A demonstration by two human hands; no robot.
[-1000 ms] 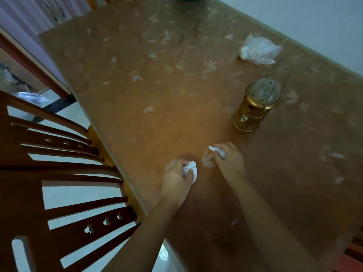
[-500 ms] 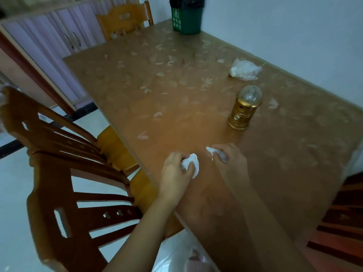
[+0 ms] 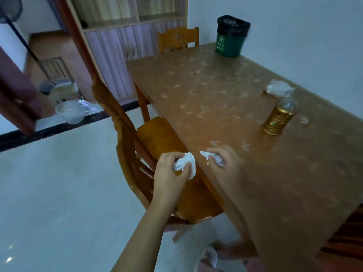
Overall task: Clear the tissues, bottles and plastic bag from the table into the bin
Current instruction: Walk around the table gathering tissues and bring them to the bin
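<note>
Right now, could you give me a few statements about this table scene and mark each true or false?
1. Each hand holds a crumpled tissue. True: the left hand grips one tissue and the right hand another tissue.
2. The green bin stands on the floor. False: it sits on the far corner of the table.
3. A gold lantern stands upright on the table. True.
4. The plastic bag is already in the bin. False: it lies on the table beyond the lantern.
</note>
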